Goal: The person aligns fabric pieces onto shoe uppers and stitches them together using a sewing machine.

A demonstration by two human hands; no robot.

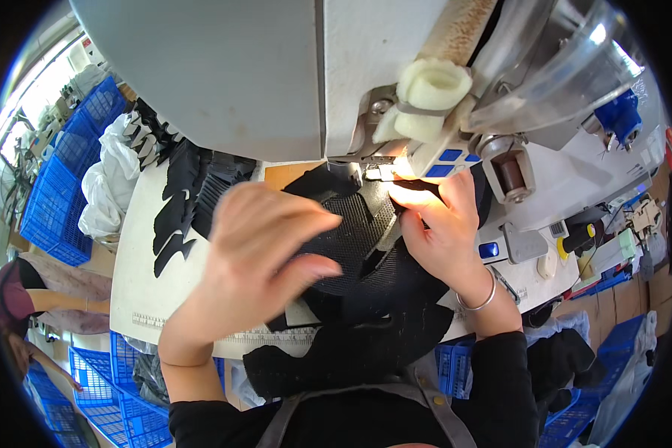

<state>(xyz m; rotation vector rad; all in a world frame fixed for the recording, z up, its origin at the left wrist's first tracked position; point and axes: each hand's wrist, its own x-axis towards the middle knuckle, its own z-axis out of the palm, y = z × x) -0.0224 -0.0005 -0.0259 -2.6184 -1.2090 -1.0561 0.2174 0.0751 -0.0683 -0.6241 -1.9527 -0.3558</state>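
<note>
My left hand (257, 250), smeared a little by motion, hovers over the left side of a black mesh piece (343, 231). Its thumb and forefinger are apart with nothing between them. Close to the lit needle area of a sewing machine (377, 173), my right hand (444, 224) grips the right side of the mesh piece, fingers bent; part of the grip is hidden. A metal bangle circles that wrist. Another black piece (351, 351) hangs over the table's near edge, against my apron.
Stacked black cut pieces (183, 190) lie on the pale table (145, 272) to the left. A bobbin-like spool (509, 175) sits right of the needle. Blue crates (67, 172) and a white plastic bag (110, 179) stand beyond; another person's arm (60, 301) shows at far left.
</note>
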